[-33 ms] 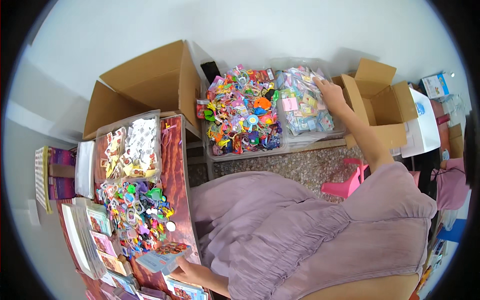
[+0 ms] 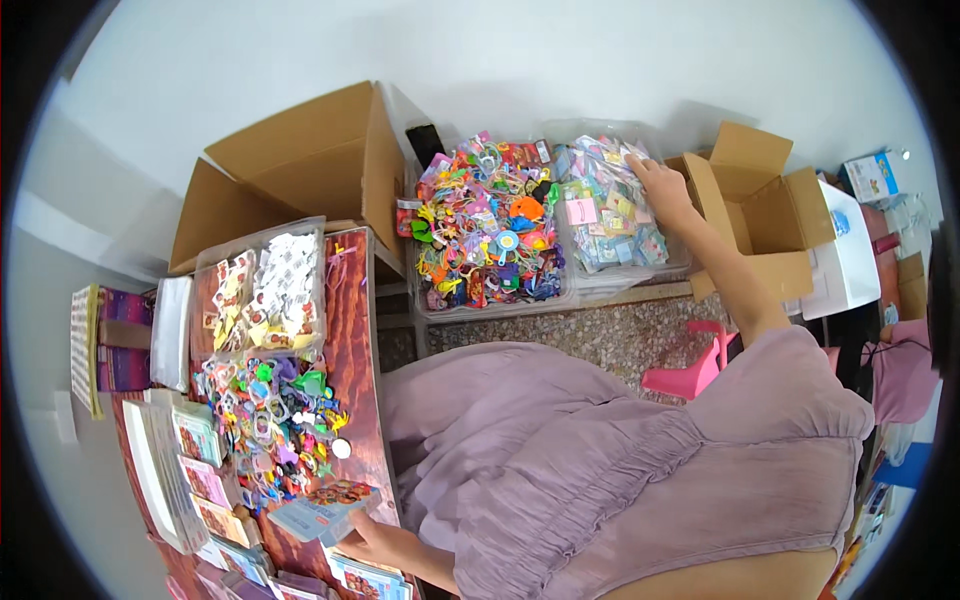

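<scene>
In my left hand [image 2: 372,540] is a small light-blue box [image 2: 325,510] with a colourful picture, held over the red-brown table [image 2: 350,390]. A heap of small colourful plastic trinkets [image 2: 275,420] lies on the table beyond that box. My right hand [image 2: 660,188] reaches far out to the right and rests on small flat packets [image 2: 610,215] in a clear plastic bin. Its fingers look extended over the packets; their tips are hard to make out. Left of the packets, another clear bin holds a mound of bright small toys [image 2: 490,230].
A clear tray of white and yellow slips [image 2: 280,290] sits on the table. Open cardboard boxes stand behind it [image 2: 300,150] and at the right [image 2: 765,210]. Stacks of small printed boxes [image 2: 205,480] line the table's left side. A pink plastic item [image 2: 690,370] is below my right arm.
</scene>
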Demonstrator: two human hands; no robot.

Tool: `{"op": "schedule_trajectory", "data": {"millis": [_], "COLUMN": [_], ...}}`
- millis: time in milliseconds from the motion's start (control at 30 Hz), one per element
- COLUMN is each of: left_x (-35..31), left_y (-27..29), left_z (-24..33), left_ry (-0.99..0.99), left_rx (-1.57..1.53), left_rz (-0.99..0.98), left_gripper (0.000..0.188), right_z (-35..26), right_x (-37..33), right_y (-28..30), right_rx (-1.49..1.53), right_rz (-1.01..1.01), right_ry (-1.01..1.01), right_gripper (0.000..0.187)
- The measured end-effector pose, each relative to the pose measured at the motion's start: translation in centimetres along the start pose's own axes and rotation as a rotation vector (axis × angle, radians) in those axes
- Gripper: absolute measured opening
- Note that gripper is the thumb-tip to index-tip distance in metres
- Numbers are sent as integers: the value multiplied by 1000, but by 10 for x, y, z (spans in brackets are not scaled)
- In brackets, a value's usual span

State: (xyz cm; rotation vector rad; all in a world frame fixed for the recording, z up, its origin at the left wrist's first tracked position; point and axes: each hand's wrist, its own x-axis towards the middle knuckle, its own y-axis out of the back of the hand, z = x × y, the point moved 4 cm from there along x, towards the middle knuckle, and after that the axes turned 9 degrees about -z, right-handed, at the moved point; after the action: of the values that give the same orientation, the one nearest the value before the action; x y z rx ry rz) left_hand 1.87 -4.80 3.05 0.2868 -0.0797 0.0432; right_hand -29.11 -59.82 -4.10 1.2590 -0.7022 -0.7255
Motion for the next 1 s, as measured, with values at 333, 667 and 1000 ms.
{"op": "schedule_trajectory", "data": {"millis": [333, 667, 1000], "left_x": [12, -4, 0], "left_y": [36, 63, 94], "left_z": [-74, -64, -112], "left_ry": [-82, -115, 138], "left_rx": [-483, -578, -831], "left_rz": [-27, -2, 74], "left_gripper": [47, 60, 39], "right_z": [-79, -272, -511], "right_x": [17, -38, -176], "right_y": [153, 320, 305], "right_rx": [-160, -207, 188], "right_rz": [237, 719, 986], "right_ry": [589, 1123, 1852], "right_gripper": [64, 50, 49]}}
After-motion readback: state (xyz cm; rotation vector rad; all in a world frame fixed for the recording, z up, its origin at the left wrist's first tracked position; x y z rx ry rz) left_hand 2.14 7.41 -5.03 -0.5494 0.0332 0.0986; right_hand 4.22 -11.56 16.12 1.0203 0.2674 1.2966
